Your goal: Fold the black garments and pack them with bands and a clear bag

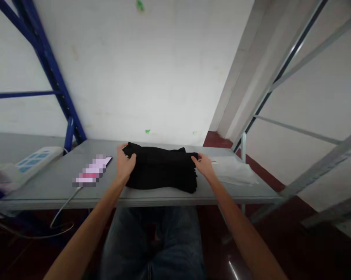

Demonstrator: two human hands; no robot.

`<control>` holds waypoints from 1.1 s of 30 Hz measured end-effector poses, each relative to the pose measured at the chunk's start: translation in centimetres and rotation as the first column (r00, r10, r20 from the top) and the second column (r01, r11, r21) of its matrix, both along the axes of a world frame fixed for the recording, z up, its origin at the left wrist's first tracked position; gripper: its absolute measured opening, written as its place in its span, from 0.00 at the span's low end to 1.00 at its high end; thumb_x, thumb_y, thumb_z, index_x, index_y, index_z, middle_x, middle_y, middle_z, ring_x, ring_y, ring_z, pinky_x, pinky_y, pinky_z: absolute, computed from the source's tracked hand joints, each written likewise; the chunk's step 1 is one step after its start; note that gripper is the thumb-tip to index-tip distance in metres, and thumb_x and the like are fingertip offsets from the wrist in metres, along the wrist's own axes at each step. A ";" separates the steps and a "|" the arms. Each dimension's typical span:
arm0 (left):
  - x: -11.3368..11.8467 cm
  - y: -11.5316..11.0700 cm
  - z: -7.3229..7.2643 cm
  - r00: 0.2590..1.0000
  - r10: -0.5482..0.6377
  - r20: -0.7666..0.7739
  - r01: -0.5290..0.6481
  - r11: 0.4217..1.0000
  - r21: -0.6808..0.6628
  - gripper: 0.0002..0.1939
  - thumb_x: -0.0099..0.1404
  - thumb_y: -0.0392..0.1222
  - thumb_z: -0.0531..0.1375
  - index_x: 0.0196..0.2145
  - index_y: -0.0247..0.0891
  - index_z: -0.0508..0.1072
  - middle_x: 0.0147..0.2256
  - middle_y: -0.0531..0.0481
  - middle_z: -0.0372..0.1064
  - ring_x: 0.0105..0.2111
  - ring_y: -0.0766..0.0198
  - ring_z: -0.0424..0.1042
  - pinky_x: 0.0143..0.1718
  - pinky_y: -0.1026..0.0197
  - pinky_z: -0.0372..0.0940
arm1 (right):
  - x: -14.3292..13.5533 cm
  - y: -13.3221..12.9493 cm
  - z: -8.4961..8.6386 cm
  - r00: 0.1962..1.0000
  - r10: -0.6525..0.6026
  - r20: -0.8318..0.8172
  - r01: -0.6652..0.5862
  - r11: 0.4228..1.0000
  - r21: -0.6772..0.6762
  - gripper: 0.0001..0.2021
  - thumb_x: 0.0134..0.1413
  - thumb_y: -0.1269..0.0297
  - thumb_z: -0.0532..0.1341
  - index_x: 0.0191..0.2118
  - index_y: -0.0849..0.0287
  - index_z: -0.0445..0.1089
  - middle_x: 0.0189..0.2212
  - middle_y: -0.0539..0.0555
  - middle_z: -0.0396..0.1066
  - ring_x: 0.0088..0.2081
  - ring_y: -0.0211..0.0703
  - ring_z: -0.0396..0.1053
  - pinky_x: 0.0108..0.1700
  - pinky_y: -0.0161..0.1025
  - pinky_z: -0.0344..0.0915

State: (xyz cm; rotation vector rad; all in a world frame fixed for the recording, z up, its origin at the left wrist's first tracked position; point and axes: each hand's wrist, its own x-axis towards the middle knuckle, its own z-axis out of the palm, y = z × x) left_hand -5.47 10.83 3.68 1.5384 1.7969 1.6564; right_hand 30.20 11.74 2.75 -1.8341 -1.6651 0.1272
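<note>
A black folded cloth garment (163,171) lies on the grey shelf top (105,194) in front of me; its exact kind does not show. My left hand (125,161) grips its far left corner, thumb on top and fingers behind the edge. At the far right corner, my right hand (203,164) pinches the fabric between thumb and fingers. The cloth's right edge looks layered and uneven. Beside my right hand lies a thin white plastic bag or sheet (233,170), flat on the surface.
A phone (92,171) with a blurred screen lies left of the cloth, its white cable (65,204) hanging over the front edge. Further left is a white power strip (39,159). Blue (51,66) and grey (268,93) rack posts flank the surface; a white wall (146,74) stands behind.
</note>
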 end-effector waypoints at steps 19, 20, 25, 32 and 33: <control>-1.5 -3.7 3.7 0.669 -0.336 -0.663 0.326 0.934 -0.144 0.10 0.64 0.37 0.57 0.44 0.45 0.69 0.45 0.52 0.80 0.48 0.55 0.79 0.74 0.37 0.38 | 1.5 -4.6 0.3 0.855 0.412 -0.313 -0.360 0.908 0.213 0.09 0.53 0.60 0.61 0.39 0.54 0.73 0.41 0.54 0.79 0.46 0.49 0.76 0.48 0.47 0.72; -1.8 -4.5 3.8 0.665 -0.346 -0.662 0.346 0.928 -0.138 0.11 0.64 0.38 0.57 0.45 0.45 0.69 0.45 0.52 0.80 0.48 0.56 0.79 0.74 0.38 0.39 | 1.9 -5.4 0.2 0.857 0.436 -0.276 -0.393 0.898 0.197 0.09 0.54 0.61 0.61 0.40 0.54 0.74 0.41 0.53 0.79 0.46 0.49 0.76 0.50 0.48 0.72; -3.3 -8.1 2.9 0.482 -0.552 -0.680 0.453 0.822 -0.346 0.13 0.63 0.42 0.62 0.46 0.47 0.72 0.43 0.54 0.81 0.48 0.54 0.79 0.73 0.40 0.47 | 3.1 -9.6 -0.3 0.781 0.610 -0.131 -0.616 0.788 -0.004 0.12 0.56 0.67 0.60 0.43 0.52 0.79 0.47 0.54 0.80 0.51 0.50 0.76 0.60 0.52 0.67; -3.4 -7.1 2.9 0.556 -0.301 -0.775 0.312 0.939 -0.141 0.13 0.73 0.44 0.53 0.49 0.45 0.74 0.50 0.47 0.79 0.49 0.52 0.77 0.69 0.42 0.54 | 2.3 -10.5 0.7 0.809 0.579 -0.096 -0.579 0.815 0.032 0.10 0.63 0.60 0.60 0.44 0.52 0.80 0.52 0.56 0.78 0.55 0.51 0.75 0.63 0.52 0.66; -3.3 -6.3 3.2 0.558 -0.240 -0.795 0.265 0.959 -0.103 0.14 0.72 0.43 0.54 0.51 0.44 0.74 0.52 0.45 0.78 0.52 0.50 0.75 0.67 0.42 0.56 | 2.0 -10.2 1.0 0.819 0.566 -0.095 -0.562 0.825 0.069 0.11 0.64 0.60 0.60 0.43 0.52 0.79 0.50 0.56 0.78 0.54 0.51 0.75 0.62 0.51 0.66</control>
